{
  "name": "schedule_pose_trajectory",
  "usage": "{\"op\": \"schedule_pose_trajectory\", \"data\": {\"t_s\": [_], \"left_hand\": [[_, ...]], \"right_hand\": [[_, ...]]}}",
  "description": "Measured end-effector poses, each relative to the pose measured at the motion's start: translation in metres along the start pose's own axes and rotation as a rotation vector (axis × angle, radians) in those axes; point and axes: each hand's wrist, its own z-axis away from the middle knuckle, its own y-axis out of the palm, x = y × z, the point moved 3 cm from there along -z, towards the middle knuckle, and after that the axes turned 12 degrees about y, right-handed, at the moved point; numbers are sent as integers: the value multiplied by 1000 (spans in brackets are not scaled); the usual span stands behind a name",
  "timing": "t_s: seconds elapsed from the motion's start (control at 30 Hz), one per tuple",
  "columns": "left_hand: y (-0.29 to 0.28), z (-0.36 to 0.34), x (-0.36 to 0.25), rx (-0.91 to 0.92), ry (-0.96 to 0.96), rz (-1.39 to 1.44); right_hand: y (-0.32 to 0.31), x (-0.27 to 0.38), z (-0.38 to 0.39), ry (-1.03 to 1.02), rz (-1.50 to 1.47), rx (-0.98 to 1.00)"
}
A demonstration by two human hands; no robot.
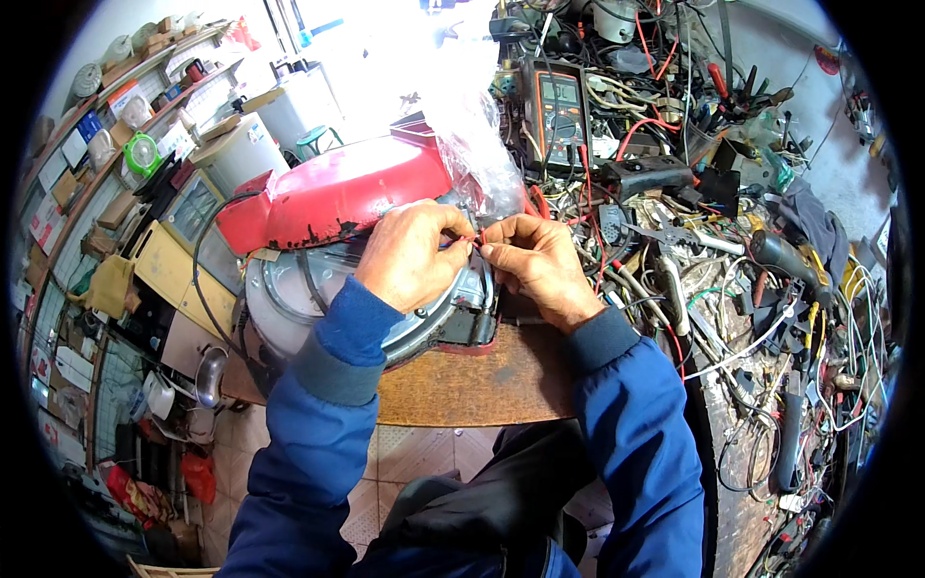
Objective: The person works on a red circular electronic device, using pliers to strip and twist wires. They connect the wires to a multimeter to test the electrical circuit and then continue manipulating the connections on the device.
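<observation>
My left hand (412,252) and my right hand (536,262) meet fingertip to fingertip above the right edge of an opened appliance. Both are closed in a pinch on a thin red wire (476,241), of which only a short bit shows between the fingers. Below them lies the appliance's round grey and clear base (279,301), with a dark rim. Its red plastic shell (361,188), scuffed black along the lower edge, rests tilted behind and left of my left hand. A crumpled clear plastic bag (472,144) stands just beyond my hands.
The appliance sits on a wooden tabletop (472,390). At the right, a cluttered bench holds a multimeter (557,111), a heap of cables, tools and a black-handled tool (785,260). Shelves (106,183) with boxes line the left. A black cord (199,279) loops beside the appliance.
</observation>
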Motion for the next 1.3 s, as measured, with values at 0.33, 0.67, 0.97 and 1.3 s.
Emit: {"op": "schedule_pose_trajectory", "data": {"t_s": [0.33, 0.67, 0.97, 1.3], "left_hand": [[2, 1, 6, -80, 33, -17], [8, -3, 7, -51, 85, -28], [18, -6, 18, -27, 154, 74], [17, -9, 17, 35, 51, 241]], "right_hand": [[32, 124, 137, -509, 503, -616], [134, 143, 284, -762, 624, -85], [-105, 129, 145, 123, 1711, -923], [-159, 98, 118, 550, 1617, -632]]}}
